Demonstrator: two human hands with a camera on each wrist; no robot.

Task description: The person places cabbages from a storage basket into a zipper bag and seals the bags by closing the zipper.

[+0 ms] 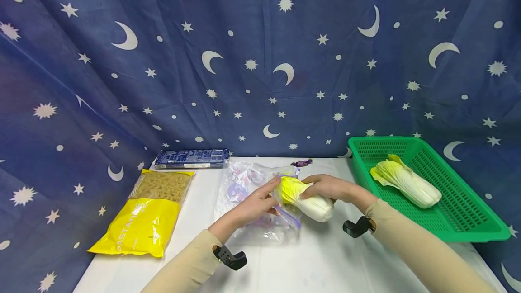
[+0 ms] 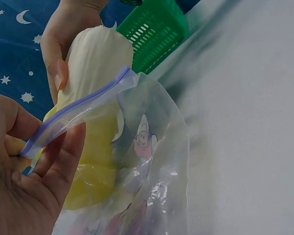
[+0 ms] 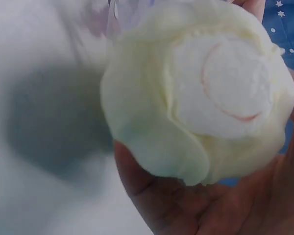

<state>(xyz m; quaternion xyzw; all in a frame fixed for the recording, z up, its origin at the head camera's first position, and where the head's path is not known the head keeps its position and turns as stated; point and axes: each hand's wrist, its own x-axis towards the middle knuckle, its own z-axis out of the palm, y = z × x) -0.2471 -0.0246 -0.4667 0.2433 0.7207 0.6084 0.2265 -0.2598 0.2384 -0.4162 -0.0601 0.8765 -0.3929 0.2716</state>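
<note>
My right hand (image 1: 329,187) grips a napa cabbage (image 1: 314,206) around its pale stem end, whose cut base (image 3: 225,88) faces the right wrist camera. The yellow leafy end is inside the mouth of a clear zip bag (image 1: 260,229) with a purple seal and printed cartoon figures. At the bag's opening, my left hand (image 1: 257,203) pinches the purple zip edge (image 2: 83,105), fingers inside the rim beside the leaves. The rest of the bag lies spread on the white table.
A green basket (image 1: 468,234) at the right holds a second napa cabbage (image 1: 407,182). At the left lies a yellow pasta bag (image 1: 142,220), with a flat dark blue box (image 1: 192,158) behind it. A small purple wrapped candy (image 1: 301,163) lies near the table's back edge.
</note>
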